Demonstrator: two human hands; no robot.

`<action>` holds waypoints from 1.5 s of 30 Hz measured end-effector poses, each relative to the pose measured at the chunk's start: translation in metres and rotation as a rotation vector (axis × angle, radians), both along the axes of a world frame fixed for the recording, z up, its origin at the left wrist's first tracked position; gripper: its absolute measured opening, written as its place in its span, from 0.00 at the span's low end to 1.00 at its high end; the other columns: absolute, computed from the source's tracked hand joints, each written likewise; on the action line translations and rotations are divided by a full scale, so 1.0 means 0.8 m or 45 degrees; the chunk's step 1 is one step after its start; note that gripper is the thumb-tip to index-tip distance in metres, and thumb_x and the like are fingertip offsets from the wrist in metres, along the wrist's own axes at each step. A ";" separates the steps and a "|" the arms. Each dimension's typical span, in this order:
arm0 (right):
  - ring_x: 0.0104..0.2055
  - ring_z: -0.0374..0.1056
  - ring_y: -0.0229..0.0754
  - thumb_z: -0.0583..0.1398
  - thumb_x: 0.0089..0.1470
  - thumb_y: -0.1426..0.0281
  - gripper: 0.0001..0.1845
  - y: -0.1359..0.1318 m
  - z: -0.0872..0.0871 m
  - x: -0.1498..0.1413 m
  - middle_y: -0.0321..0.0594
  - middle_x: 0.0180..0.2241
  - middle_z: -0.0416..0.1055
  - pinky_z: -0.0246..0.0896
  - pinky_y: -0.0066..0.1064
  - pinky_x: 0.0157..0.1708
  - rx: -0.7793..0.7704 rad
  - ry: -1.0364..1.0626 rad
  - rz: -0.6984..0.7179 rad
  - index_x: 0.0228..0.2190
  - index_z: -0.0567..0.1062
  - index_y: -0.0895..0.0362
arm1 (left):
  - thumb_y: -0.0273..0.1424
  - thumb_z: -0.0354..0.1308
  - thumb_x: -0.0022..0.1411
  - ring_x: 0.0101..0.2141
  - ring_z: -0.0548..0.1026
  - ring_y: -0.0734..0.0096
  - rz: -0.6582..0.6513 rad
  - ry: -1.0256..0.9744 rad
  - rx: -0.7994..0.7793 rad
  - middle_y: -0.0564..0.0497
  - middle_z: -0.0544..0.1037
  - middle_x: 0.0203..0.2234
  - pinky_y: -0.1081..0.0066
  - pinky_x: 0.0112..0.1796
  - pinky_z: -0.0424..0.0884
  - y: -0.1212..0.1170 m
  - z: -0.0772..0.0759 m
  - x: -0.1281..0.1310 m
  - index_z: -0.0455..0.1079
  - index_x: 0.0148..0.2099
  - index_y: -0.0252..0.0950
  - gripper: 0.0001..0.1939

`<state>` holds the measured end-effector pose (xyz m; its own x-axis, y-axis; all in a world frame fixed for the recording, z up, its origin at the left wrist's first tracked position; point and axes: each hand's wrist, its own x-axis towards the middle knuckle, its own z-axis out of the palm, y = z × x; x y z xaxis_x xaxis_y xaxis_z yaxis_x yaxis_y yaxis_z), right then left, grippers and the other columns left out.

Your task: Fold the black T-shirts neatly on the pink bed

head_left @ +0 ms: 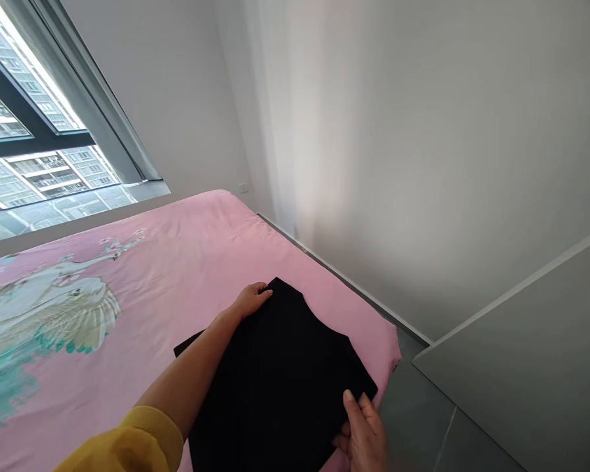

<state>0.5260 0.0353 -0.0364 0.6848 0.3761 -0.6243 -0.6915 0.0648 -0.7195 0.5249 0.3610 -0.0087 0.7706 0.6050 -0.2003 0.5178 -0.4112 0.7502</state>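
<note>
A black short-sleeved top (pixel 280 373) lies spread out on the pink bedsheet (pixel 191 262), its curved neckline facing the wall side. My left hand (pixel 252 299) pinches the top at the shoulder edge, fingers bent over the cloth. Below it, the left forearm in a yellow sleeve crosses the garment, and a black corner pokes out to its left. At the lower right, my right hand (pixel 364 432) grips the other side edge near a sleeve corner, thumb above and fingers partly tucked under the fabric. The lower part of the top runs out of view.
The bed's sheet carries a printed white bird (pixel 73 301) with teal feathers on the left. A pale wall (pixel 398 164) runs along the bed's right side. A grey panel (pixel 531 354) stands over the tiled floor (pixel 423 406). A window (pixel 39 124) is at upper left.
</note>
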 end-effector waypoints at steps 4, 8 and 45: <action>0.27 0.71 0.46 0.64 0.41 0.50 0.34 -0.005 -0.002 0.005 0.37 0.23 0.72 0.68 0.35 0.25 -0.024 -0.033 0.045 0.47 0.70 0.53 | 0.45 0.49 0.59 0.31 0.73 0.68 -0.006 0.025 0.139 0.52 0.76 0.27 0.72 0.31 0.68 -0.002 -0.003 0.004 0.70 0.35 0.38 0.17; 0.19 0.63 0.38 0.64 0.43 0.54 0.27 -0.008 0.001 0.009 0.29 0.17 0.64 0.64 0.31 0.21 -0.096 -0.046 0.113 0.44 0.71 0.53 | 0.44 0.51 0.58 0.35 0.74 0.62 0.029 0.137 0.322 0.50 0.77 0.30 0.67 0.36 0.68 -0.006 -0.011 0.011 0.72 0.34 0.39 0.15; 0.68 0.32 0.49 0.38 0.62 0.54 0.33 0.073 0.040 0.020 0.43 0.66 0.44 0.21 0.53 0.63 -0.873 -1.976 1.285 0.62 0.54 0.57 | 0.53 0.44 0.62 0.65 0.43 0.50 -0.225 0.288 0.855 0.43 0.47 0.66 0.38 0.59 0.35 -0.201 0.004 -0.186 0.49 0.67 0.44 0.36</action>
